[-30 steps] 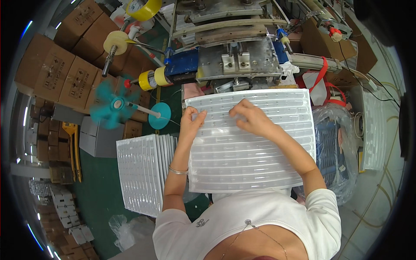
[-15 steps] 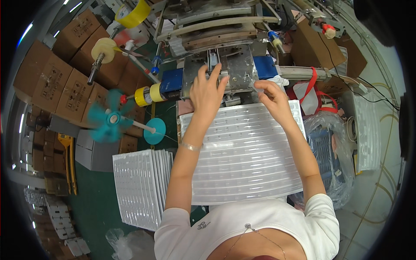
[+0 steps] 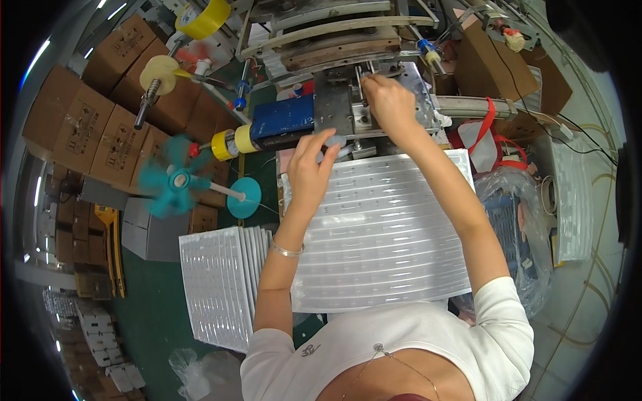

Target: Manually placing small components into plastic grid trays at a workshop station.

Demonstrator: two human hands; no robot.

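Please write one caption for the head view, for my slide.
Right hand at a grey metal machine plate; left hand by the far-left corner of a white ribbed rectangular tray.

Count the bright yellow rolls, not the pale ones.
2: the upper roll at the picture's top left; the lower roll left of the blue panel. Others may be hidden.

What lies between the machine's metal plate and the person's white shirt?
Mostly a large white ribbed panel, with a metal fitting near its far edge, in the head view.
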